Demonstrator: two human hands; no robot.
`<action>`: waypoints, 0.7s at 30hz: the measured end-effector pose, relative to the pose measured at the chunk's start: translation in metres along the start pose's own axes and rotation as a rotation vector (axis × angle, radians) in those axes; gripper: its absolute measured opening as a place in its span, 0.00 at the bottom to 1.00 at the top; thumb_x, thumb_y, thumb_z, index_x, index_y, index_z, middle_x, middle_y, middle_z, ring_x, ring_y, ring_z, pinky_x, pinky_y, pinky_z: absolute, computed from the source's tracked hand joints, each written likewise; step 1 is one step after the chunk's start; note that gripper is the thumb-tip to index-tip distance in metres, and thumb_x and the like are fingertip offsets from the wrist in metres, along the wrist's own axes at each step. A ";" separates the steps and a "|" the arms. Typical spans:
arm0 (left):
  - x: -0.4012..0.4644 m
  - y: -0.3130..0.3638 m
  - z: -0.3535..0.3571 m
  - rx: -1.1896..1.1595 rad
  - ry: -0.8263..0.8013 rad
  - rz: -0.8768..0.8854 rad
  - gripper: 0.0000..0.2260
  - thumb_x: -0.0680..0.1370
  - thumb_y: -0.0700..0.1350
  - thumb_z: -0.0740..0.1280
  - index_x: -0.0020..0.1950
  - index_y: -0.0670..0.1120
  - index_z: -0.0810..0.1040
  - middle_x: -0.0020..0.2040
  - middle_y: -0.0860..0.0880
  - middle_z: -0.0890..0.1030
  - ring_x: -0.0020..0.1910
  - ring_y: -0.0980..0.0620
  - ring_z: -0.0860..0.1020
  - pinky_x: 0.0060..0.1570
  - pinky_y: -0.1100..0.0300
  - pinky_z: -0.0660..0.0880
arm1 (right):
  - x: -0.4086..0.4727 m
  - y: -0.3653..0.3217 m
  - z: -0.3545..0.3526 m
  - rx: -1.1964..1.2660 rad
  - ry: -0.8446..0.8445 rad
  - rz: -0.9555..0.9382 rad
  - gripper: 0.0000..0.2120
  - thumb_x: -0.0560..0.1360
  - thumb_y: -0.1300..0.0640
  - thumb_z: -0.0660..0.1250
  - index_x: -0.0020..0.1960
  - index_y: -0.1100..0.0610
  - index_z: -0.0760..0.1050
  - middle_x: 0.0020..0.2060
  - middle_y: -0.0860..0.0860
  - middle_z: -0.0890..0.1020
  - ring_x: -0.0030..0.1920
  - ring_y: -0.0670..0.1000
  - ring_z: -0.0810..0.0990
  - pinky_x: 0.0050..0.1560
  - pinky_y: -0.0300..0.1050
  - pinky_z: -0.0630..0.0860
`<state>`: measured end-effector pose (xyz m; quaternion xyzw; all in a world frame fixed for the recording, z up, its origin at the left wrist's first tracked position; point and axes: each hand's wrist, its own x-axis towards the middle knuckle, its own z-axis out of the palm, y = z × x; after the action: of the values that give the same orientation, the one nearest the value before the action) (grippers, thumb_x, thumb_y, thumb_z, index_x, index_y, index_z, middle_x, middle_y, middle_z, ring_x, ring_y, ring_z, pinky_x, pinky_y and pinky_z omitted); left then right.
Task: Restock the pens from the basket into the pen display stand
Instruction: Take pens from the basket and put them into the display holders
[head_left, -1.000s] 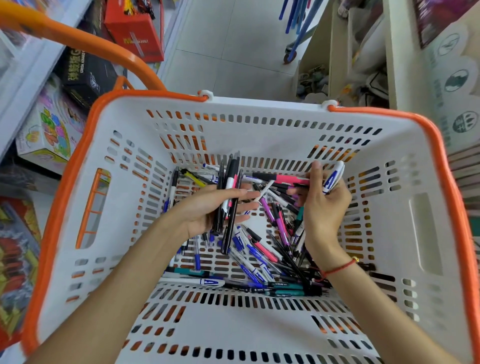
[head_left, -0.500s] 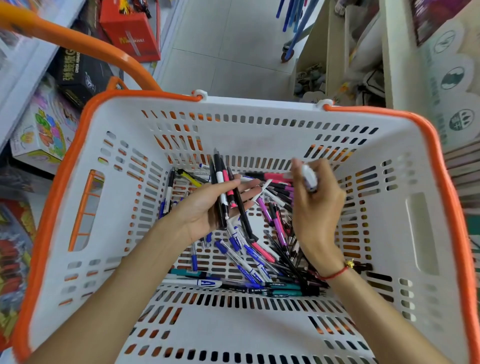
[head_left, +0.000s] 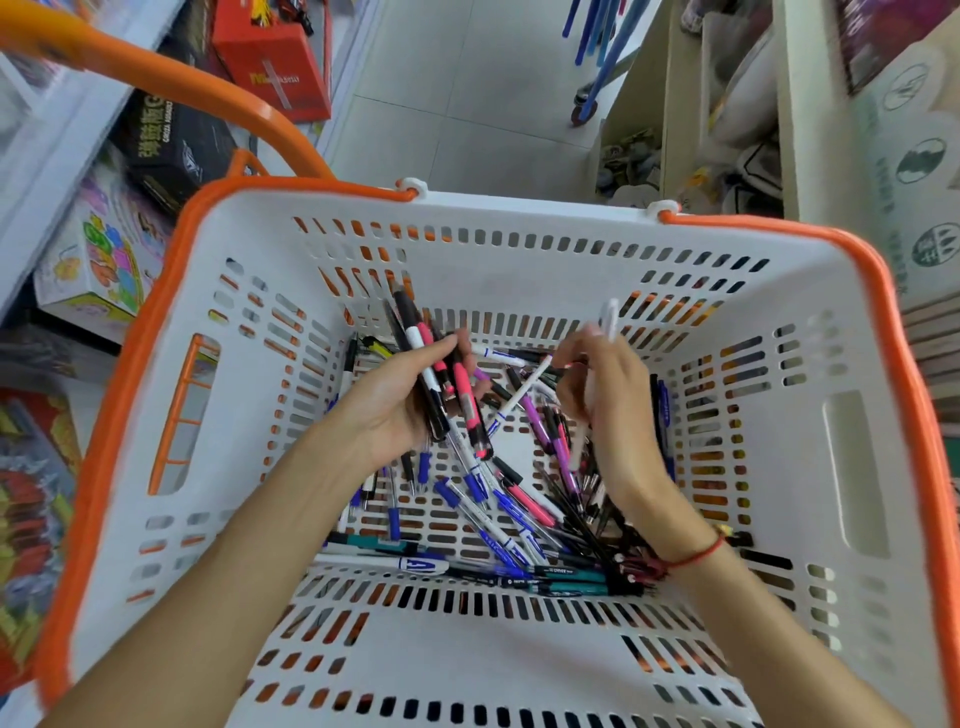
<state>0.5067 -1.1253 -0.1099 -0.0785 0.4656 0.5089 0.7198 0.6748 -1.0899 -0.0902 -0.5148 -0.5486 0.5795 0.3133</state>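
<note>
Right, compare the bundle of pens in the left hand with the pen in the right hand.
The left hand grips a bundle of black, white and pink pens; the right hand pinches one white pen. The bundle shows sharply; the white pen is motion-blurred. Both are held above the white plastic basket.

Red cardboard box and black printed box on grey tiled floor; colourful toy box nearer

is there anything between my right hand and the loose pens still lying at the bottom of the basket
Nothing visible. The right hand, already pinching a blurred white pen, hovers directly over the loose pile of mixed pens on the floor of the white slotted plastic basket. The left hand with its bundle of pens is off to the side.
</note>
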 end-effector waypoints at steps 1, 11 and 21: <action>-0.001 0.001 -0.001 0.018 -0.045 -0.013 0.09 0.79 0.39 0.63 0.55 0.41 0.80 0.40 0.47 0.82 0.36 0.53 0.82 0.46 0.54 0.82 | 0.005 -0.003 -0.004 0.147 -0.018 0.134 0.18 0.83 0.53 0.53 0.38 0.58 0.70 0.31 0.50 0.74 0.27 0.45 0.70 0.34 0.38 0.67; -0.003 0.001 -0.006 0.438 -0.188 -0.166 0.26 0.76 0.42 0.69 0.72 0.40 0.67 0.58 0.41 0.82 0.57 0.45 0.82 0.52 0.50 0.80 | 0.016 -0.010 -0.018 -0.064 -0.408 0.264 0.19 0.83 0.51 0.50 0.67 0.51 0.74 0.74 0.41 0.62 0.71 0.38 0.60 0.69 0.42 0.56; -0.005 -0.009 -0.002 0.596 -0.333 -0.175 0.14 0.78 0.44 0.65 0.63 0.44 0.76 0.57 0.41 0.83 0.55 0.47 0.82 0.52 0.53 0.80 | 0.001 0.018 0.000 -0.388 -0.502 0.107 0.16 0.79 0.36 0.46 0.65 0.27 0.52 0.75 0.41 0.51 0.77 0.43 0.44 0.76 0.61 0.54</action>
<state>0.5124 -1.1336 -0.1100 0.1798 0.4613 0.2928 0.8180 0.6777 -1.0926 -0.1082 -0.4339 -0.6811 0.5888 0.0334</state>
